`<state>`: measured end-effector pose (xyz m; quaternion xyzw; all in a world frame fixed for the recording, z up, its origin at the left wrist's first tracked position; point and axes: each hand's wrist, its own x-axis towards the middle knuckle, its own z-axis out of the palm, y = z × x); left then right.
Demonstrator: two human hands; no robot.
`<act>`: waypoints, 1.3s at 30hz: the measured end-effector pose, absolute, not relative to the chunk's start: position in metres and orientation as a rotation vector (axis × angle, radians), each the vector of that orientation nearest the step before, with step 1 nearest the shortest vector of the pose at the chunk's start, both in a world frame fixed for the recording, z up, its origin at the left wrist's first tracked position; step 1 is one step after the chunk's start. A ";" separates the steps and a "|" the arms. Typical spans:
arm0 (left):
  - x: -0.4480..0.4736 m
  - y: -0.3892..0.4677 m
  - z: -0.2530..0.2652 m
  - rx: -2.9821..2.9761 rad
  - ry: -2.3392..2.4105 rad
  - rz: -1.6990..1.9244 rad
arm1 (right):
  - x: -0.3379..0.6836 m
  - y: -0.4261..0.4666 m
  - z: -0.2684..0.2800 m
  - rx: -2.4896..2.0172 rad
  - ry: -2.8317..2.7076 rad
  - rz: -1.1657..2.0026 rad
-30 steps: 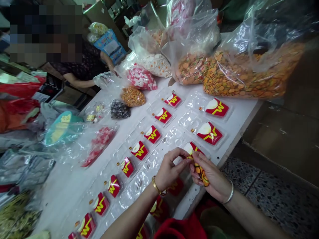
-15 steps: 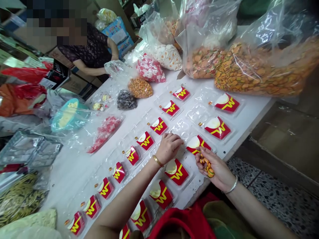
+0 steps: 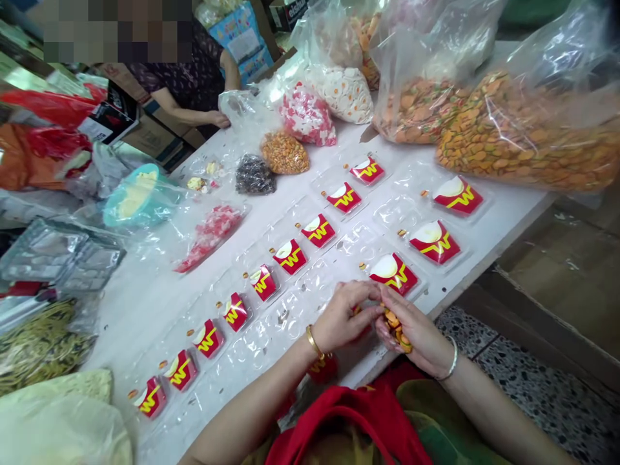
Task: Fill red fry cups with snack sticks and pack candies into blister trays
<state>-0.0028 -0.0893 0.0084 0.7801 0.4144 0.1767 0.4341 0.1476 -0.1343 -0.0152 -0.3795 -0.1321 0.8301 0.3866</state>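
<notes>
My right hand (image 3: 420, 332) is cupped, palm up, around a small heap of orange toy burgers (image 3: 398, 328) with dark and green edges. My left hand (image 3: 345, 318) meets it over the table's near edge. Its bent fingertips press together at the heap; what they pinch is hidden. Just beyond both hands lies a clear plastic tray holding a red fries box (image 3: 394, 272) with a yellow zigzag, and one tiny burger (image 3: 363, 266) sits beside that box. My left forearm covers part of the nearer row of trays.
A row of similar trays with red boxes (image 3: 263, 282) runs diagonally across the white table (image 3: 159, 310). Large bags of orange pieces (image 3: 523, 139) stand at the back right. Smaller bags, a teal bowl (image 3: 110, 210) and a pink-and-white bag (image 3: 213, 236) lie left. Another person (image 3: 194, 71) works opposite.
My left hand has come back from a tray towards my body and met my right hand at the burgers. The right hand still holds them. The view has shifted slightly.
</notes>
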 end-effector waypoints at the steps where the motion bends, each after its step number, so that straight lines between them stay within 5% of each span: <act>1: -0.004 -0.100 0.011 1.845 1.054 0.479 | 0.143 -0.139 -0.014 -0.964 -0.344 2.155; 10: -0.082 -0.141 0.004 1.500 1.716 0.683 | 0.119 -0.161 -0.016 -0.885 -0.109 2.218; 29: -0.083 -0.154 -0.015 2.432 1.812 -0.094 | 0.096 -0.168 -0.025 -1.089 -0.416 2.074; 39: -0.081 -0.200 0.011 1.586 1.321 0.724 | 0.075 -0.190 -0.007 -1.011 -0.474 2.456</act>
